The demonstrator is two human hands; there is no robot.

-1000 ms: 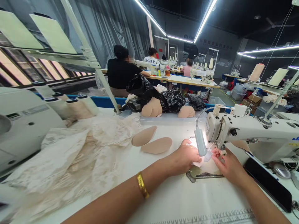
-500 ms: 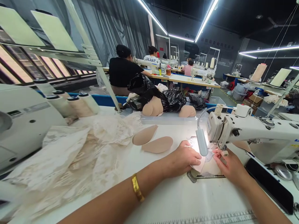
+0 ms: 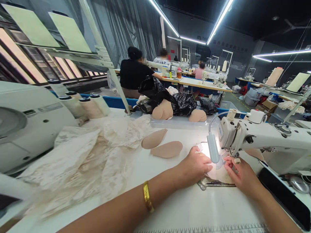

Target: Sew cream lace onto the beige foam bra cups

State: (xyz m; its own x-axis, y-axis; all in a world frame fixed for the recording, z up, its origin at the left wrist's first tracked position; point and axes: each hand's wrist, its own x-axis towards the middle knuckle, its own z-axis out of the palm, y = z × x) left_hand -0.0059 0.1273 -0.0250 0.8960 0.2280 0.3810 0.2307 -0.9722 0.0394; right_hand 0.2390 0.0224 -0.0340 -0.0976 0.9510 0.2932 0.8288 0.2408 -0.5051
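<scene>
**View swung slightly left; both hands stayed at the machine point(image 3: 263, 131)**

Cloth point(image 3: 215, 174) sat below the machine head. Left hand point(image 3: 197, 165), slightly curled, covered its edge, likely keeping it flat. Right hand point(image 3: 240, 173): thumb and fingertips nearly together beside it; couldn't confirm either grip. Lamp point(image 3: 213, 149) hung close, presumably for visibility. Beige pieces point(image 3: 167, 149) lay left, likely for easy reach.
</scene>
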